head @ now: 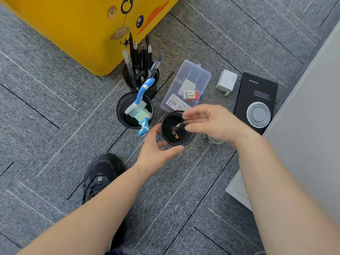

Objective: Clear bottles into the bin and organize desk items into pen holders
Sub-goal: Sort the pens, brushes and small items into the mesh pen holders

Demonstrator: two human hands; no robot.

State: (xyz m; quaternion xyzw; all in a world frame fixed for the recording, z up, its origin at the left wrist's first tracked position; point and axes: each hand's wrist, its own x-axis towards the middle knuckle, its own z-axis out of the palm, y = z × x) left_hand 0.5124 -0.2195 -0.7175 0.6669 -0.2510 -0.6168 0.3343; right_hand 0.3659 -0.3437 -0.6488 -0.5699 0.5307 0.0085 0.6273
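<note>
Two bare forearms reach in from bottom edge, black shoe (103, 173) on the grey carpet floor (46, 111) just beside the L one. L hand (156, 150) cups the near side of a black mesh pen holder (177, 128), fingers curled round its wall, gripping it. R hand (211, 122) is over the holder's rim, fingertips pinching a small dark item, blurred, can't tell what. One battery (174, 134) lies at the bottom of that holder. To the L, a 2nd mesh holder (122, 109) w/ blue-white brushes (140, 107); behind it a 3rd holder (127, 78) packed w/ pens. Clear plastic box (187, 81) w/ an eraser (191, 94) on it, white charger (227, 80), black notebook (257, 92) further R. Yellow bin (73, 28) at top L.
</note>
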